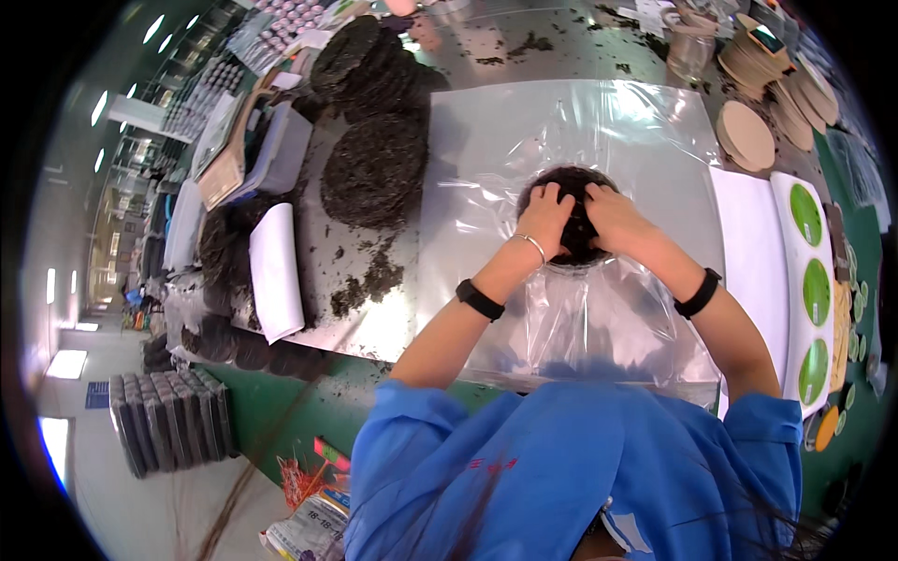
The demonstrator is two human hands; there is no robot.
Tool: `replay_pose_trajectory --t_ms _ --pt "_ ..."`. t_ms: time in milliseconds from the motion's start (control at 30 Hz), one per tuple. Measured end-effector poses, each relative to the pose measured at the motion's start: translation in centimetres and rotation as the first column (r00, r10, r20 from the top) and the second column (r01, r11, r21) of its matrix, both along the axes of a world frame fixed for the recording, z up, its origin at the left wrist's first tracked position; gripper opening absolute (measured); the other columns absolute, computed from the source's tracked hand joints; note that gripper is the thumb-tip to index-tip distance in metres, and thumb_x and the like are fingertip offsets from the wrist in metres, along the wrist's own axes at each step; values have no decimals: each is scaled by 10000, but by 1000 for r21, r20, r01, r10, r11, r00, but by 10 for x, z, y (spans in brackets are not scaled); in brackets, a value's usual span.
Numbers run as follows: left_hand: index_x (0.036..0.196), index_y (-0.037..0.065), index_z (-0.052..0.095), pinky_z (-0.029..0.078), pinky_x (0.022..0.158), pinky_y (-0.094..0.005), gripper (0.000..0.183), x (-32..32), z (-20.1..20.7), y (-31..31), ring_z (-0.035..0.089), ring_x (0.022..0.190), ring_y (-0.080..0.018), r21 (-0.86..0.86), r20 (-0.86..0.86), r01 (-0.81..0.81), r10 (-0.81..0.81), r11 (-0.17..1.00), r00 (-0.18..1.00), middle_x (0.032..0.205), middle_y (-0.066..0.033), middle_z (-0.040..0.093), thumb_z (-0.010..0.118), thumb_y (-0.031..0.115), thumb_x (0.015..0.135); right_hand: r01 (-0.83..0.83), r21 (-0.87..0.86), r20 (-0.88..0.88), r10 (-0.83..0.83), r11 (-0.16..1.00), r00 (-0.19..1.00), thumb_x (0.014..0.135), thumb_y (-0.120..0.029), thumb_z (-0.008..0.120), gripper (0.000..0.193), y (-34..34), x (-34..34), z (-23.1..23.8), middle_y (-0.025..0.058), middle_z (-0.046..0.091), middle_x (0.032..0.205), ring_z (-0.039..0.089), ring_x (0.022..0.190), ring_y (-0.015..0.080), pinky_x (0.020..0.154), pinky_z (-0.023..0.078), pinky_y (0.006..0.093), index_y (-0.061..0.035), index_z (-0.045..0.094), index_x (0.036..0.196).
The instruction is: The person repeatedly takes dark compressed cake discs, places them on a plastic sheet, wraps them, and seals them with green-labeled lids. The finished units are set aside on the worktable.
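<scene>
A round dark cake of pressed leaves lies on a clear plastic sheet on the metal table. Both hands press down on top of it. My left hand covers its left half, fingers curled over the dark material. My right hand covers the right half, thumb toward the middle. A clear plastic bag lies between my forearms, below the cake. Each wrist wears a black band, and the left one also has a thin silver bangle.
Stacked dark round cakes and loose crumbs lie left of the sheet, beside a white paper roll. Round brown paper discs sit at the back right. A white strip with green round labels runs along the right.
</scene>
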State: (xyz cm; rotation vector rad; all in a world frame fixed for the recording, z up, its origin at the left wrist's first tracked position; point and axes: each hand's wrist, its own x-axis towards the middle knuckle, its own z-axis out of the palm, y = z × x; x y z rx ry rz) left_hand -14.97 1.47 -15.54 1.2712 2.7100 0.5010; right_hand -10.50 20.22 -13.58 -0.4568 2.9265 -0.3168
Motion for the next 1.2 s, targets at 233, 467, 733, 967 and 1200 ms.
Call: replay_pose_trajectory --t_ms 233,467,733,967,1200 --pt "1150 64 610 484 1014 -437 423 -8 42 -23 583 1193 -335 310 464 -95 -63 946 884 1197 -152 636 786 74 765 -49 -40 -89 46 998 995 648 -184 902 522 17 22 -5 213 575 1255 565 1186 367 986 533 424 59 706 1066" --pt "1479 137 469 268 1166 -692 700 -97 44 -155 411 1429 -418 90 -535 -631 571 771 622 1501 -169 485 737 304 854 -74 -51 -131 67 996 989 712 -177 862 556 35 45 1 220 579 1296 576 1180 361 988 527 433 80 662 1163" --pt "1280 -9 630 537 974 -389 287 -86 113 -168 696 1081 -302 719 134 -497 604 486 785 1191 -186 709 526 142 1059 -36 -472 -310 -128 881 942 838 -135 779 599 39 56 43 153 496 1500 523 1313 388 1067 483 442 -59 576 1396" --pt "1355 32 570 499 1073 -571 341 29 120 -47 648 1169 -244 505 734 -844 -604 179 310 1246 -124 670 537 231 1080 -8 -392 -665 -277 920 694 751 -38 814 923 53 101 66 117 306 1651 373 1438 430 1152 377 531 -156 401 1568" --pt "1409 -7 501 511 1045 -407 365 55 60 -17 638 1226 -273 349 874 -877 -453 331 177 1327 -166 634 516 168 1088 47 -152 -525 -121 987 843 710 8 740 753 55 126 27 87 369 1620 349 1466 399 1147 361 538 -192 594 1421"
